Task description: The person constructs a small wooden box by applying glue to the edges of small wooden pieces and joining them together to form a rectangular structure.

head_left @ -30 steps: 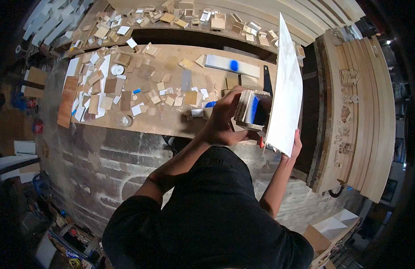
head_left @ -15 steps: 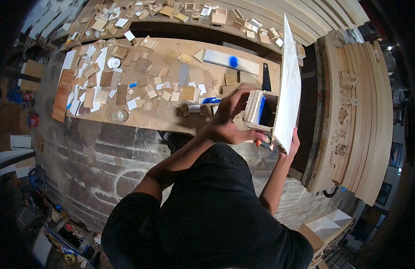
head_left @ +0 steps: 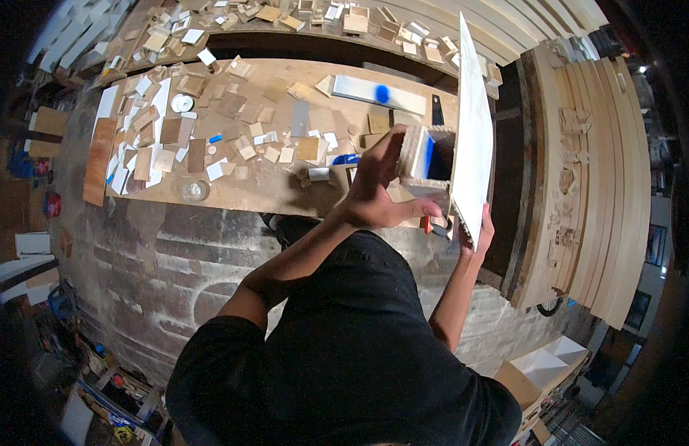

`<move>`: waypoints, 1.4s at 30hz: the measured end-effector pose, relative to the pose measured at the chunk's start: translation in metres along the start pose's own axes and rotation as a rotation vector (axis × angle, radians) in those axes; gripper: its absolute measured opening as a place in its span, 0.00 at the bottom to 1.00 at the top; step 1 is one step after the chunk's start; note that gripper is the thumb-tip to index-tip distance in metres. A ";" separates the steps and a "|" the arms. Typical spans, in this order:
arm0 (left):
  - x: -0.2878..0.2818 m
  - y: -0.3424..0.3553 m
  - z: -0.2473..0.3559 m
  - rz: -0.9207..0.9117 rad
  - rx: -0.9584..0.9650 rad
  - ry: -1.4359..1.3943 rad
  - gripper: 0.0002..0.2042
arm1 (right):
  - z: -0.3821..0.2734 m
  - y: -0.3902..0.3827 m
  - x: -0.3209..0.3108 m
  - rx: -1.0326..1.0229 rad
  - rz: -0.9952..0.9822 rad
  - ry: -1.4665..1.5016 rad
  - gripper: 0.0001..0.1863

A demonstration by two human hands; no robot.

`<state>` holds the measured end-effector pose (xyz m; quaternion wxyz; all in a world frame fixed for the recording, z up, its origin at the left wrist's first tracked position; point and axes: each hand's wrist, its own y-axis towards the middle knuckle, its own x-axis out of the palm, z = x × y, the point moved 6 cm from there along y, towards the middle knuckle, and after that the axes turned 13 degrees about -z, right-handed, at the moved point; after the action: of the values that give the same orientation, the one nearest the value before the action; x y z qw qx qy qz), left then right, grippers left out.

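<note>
My left hand (head_left: 374,195) is closed round a small open box of layered wood (head_left: 413,157), its thumb along the near side and most of its fingers hidden behind. Blue shows inside the box. Against the box's right side stands a thin white panel (head_left: 474,141), held nearly upright. My right hand (head_left: 478,232) grips that panel by its lower near edge, partly hidden by it. Just below my left thumb, a small orange and dark object (head_left: 436,224) is partly covered. Below the box and left hand lies the workbench (head_left: 233,195).
Wood offcuts and white pieces are scattered over the bench. A handsaw (head_left: 437,110) and a white board with a blue spot (head_left: 352,91) lie at its far right. A glass jar (head_left: 195,190) stands near the front edge. Long planks (head_left: 593,193) are stacked at right.
The box and white panel have shifted slightly upward and left, and the box has tilted a little. Both hands keep their hold, and more of the orange and dark object shows.
</note>
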<state>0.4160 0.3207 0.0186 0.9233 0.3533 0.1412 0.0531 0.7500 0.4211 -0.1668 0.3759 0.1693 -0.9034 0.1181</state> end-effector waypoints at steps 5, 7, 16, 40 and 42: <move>0.006 -0.010 -0.018 0.013 -0.156 -0.144 0.49 | -0.006 -0.008 0.021 0.020 0.058 -0.050 0.20; 0.009 -0.016 -0.026 0.006 -0.226 -0.231 0.47 | -0.009 -0.011 0.026 0.047 0.048 -0.034 0.20; 0.014 -0.022 -0.039 0.123 -0.281 -0.621 0.29 | -0.017 -0.020 0.079 0.075 0.245 -0.002 0.13; 0.006 -0.017 -0.035 0.323 -0.238 -0.803 0.20 | -0.033 -0.024 0.062 0.050 0.007 0.054 0.18; 0.005 -0.017 -0.033 0.330 -0.238 -0.786 0.21 | -0.029 -0.024 0.085 0.035 0.190 -0.014 0.14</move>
<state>0.4112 0.3299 -0.0177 0.9203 0.2555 -0.2860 0.0774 0.7220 0.3905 -0.0831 0.3539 0.0901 -0.9157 0.1679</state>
